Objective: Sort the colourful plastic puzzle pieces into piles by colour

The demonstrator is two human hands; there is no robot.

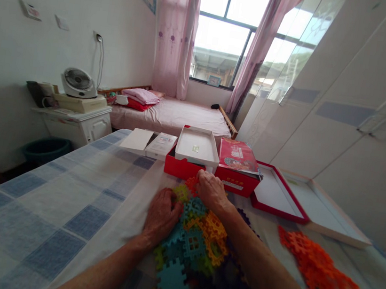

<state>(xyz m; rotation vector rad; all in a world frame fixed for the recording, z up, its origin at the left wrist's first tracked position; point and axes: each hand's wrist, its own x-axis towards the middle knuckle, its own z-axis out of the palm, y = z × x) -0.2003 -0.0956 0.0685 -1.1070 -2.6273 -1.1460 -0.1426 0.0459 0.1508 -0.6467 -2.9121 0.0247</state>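
A heap of toothed plastic building tiles in several colours lies on the table in front of me, with a teal tile [172,281] at its near end. My left hand [164,212] rests at the heap's left edge, beside a yellow-green tile [181,192]. Its fingers are loosely bent, thumb apart, and no tile shows in its grasp. At the far end, the bent fingers of my right hand [212,190] are closed on a red-orange tile [192,185]; the fingertips partly cover it. Yellow-orange tiles [215,228] lie beneath my right forearm. Dark tiles near me are blurred.
Orange tiles [322,270] form a separate pile at right. Along the far side stand a red box [184,168] with a white tray [198,147], another red box [238,181] under a booklet [237,156], and open lids [282,194]. A bed [186,115] is behind.
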